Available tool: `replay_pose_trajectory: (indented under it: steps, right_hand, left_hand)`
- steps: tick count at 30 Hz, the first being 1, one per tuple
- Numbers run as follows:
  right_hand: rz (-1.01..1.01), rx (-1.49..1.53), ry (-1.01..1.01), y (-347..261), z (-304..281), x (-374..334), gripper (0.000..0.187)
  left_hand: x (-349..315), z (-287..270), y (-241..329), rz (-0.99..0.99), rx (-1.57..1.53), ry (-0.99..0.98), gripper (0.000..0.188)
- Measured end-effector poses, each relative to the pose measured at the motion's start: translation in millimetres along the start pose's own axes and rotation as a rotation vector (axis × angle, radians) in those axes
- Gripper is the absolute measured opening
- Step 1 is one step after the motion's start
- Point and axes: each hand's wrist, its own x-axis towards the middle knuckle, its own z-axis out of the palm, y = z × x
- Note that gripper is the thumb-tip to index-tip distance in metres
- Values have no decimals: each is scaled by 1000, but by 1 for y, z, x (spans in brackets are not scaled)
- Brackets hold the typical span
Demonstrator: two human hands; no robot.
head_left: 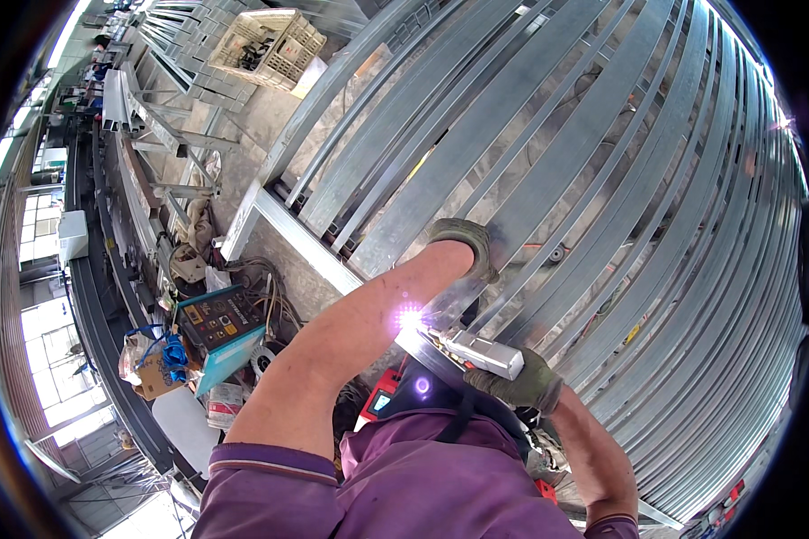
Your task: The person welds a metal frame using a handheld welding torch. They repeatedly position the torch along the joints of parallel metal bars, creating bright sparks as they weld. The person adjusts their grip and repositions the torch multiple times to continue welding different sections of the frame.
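Observation:
My right hand, in a dark green work glove, is closed on a welding gun with a silver, box-shaped body. At the gun's tip a bright white-violet arc glares on the front rail of the metal frame; the glare hides the joint itself. Farther forward, my left hand, also gloved, lies over a flat steel tube with its fingers bent round the edge. My left forearm crosses just above the arc.
Long grey steel tubes lie side by side across the frame to the right. On the left stand a teal and black machine and coiled cables. A beige crate sits on the floor farther off. A red device with a screen is near my waist.

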Motion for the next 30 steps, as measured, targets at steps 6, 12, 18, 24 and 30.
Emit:
replay_pose_trajectory:
  steps: [6,12,18,24,30]
  right_hand:
    - [-4,-37,-8,-3,-1,-1,56]
    - [19,52,-22,10,1,1,57]
    - [30,66,-16,20,3,2,59]
    - [45,69,-6,5,1,-3,59]
    - [10,74,25,7,1,-7,57]
  left_hand:
    - [1,1,-1,2,1,-1,81]
    - [0,0,-1,10,-2,2,81]
    - [2,2,-1,12,10,6,81]
    - [3,2,-2,18,14,3,80]
    - [2,0,-1,15,14,-1,81]
